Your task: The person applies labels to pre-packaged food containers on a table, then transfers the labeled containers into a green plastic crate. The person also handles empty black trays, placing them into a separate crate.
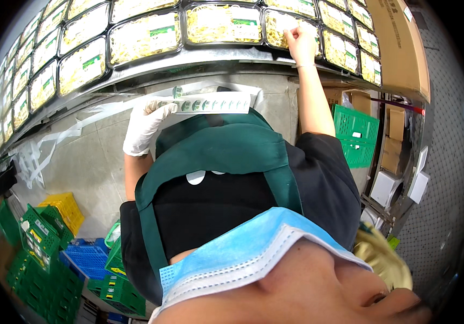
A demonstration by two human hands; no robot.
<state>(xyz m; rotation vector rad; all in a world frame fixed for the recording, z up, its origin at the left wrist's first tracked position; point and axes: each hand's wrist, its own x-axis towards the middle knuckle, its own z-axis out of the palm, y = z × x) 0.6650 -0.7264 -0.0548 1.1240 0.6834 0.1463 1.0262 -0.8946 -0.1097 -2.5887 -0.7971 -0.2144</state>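
Note:
My left hand (144,127), in a white glove, is closed on the left end of a white label strip (215,103) with a row of small green stickers. The strip is held out level in front of my dark green apron (215,148). Farther off to the right, my bare right hand (302,46) reaches over a clear-lidded food tray (276,24) in the nearest row. Its thumb and fingers are pinched together at the lid; anything between them is too small to make out. A similar tray (210,24), with pale yellow contents and a white-and-green label, lies to its left.
Rows of such trays cover the table, whose metal edge (232,55) runs across in front of me. A brown carton (396,48) stands at its right end. Green crates (356,132) sit below right. Yellow (63,210) and blue crates (87,259) are lower left. Pale backing tape (75,131) trails leftward.

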